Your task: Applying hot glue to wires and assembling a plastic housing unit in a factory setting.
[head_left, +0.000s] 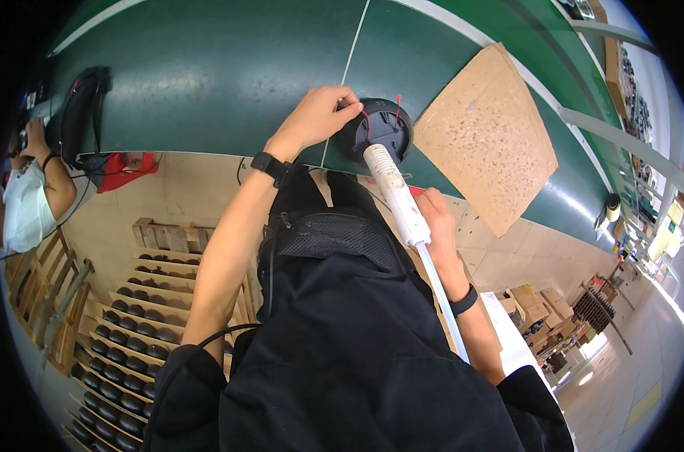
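Note:
At the near edge of the green table lies a round black plastic housing (393, 138), its ribbed inside facing up. Thin red wires (397, 111) rise from it, one ending in a small red connector. My left hand (321, 114) is at the housing's left rim, thumb and forefinger pinched on a red wire. In my right hand (435, 218) is a white glue gun (399, 199), its stained front end over the near part of the housing. A long translucent glue stick (443, 297) runs out of its back toward me. The gun hides part of my right fingers.
A spotted cardboard sheet (486, 139) lies right of the housing, overhanging the table edge. A black bag (84, 113) lies far left, near another person's arm (55, 184). Below left stands a wooden rack (142, 320) with rows of dark round parts.

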Motion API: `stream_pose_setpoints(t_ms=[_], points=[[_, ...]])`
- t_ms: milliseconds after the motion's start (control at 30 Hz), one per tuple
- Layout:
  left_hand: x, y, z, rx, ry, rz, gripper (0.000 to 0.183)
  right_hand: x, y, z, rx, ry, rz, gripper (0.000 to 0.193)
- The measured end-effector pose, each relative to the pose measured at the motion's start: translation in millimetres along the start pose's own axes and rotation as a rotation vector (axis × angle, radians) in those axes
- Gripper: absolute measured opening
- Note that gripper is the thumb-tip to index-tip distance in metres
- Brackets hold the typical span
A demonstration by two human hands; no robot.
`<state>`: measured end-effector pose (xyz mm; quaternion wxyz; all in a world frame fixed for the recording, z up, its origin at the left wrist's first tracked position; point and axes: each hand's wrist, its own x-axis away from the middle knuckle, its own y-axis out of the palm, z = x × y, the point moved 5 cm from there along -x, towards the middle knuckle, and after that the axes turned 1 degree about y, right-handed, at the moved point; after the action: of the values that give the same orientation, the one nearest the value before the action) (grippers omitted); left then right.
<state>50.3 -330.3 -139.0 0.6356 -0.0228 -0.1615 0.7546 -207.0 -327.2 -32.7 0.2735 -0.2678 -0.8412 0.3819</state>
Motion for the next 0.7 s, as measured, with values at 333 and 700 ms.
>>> stream_pose_setpoints(t_ms=[333, 700], points=[[-9.1, 7.8, 7.6, -0.062, -0.059, -0.060, 0.021, 3.8, 2.8, 1.1, 0.010, -0.050, 0.105, 0.015], [-8.9, 7.9, 7.3, -0.074, -0.053, -0.047, 0.022, 0.8, 4.0, -3.7, 0.087, -0.033, 0.113, 0.019]])
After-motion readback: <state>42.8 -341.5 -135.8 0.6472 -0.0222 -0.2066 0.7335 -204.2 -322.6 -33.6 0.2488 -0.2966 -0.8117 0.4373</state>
